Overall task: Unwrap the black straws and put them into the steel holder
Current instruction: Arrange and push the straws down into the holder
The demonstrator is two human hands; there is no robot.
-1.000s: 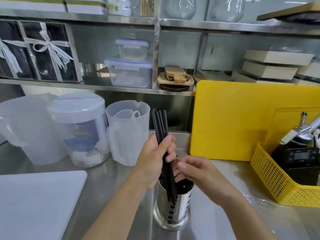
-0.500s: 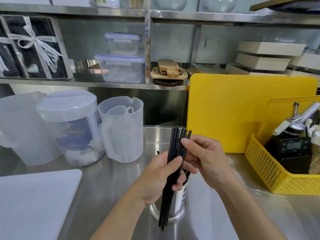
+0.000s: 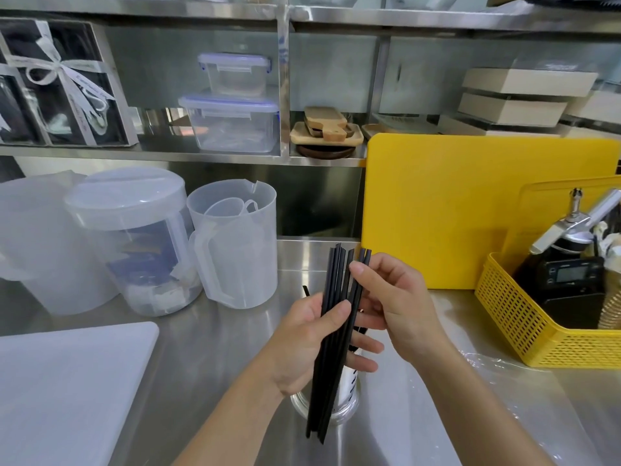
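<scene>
Both grips clasp black straws (image 3: pixel 322 398): left hand (image 3: pixel 302 348) mid-bundle, right hand (image 3: pixel 400 307) near tips, above steel holder (image 3: pixel 346 395) holding others.

One view, worn on the person's head. It faced forward and down over a steel counter (image 3: pixel 235 348), with both forearms entering from the bottom edge. The left hand (image 3: pixel 302 344) and right hand (image 3: pixel 400 307) sat close to the lens, just below centre, with the straws (image 3: pixel 332 280) between them. The holder (image 3: pixel 347 388) was mostly hidden behind them.

The wide lens bowed the shelf (image 3: pixel 201 158) edge across the upper part. The white board (image 3: pixel 67 381) was cut off lower left, the yellow basket (image 3: pixel 521 327) at right. The cutting board (image 3: pixel 453 203) and jug (image 3: pixel 235 250) stood farther back.
</scene>
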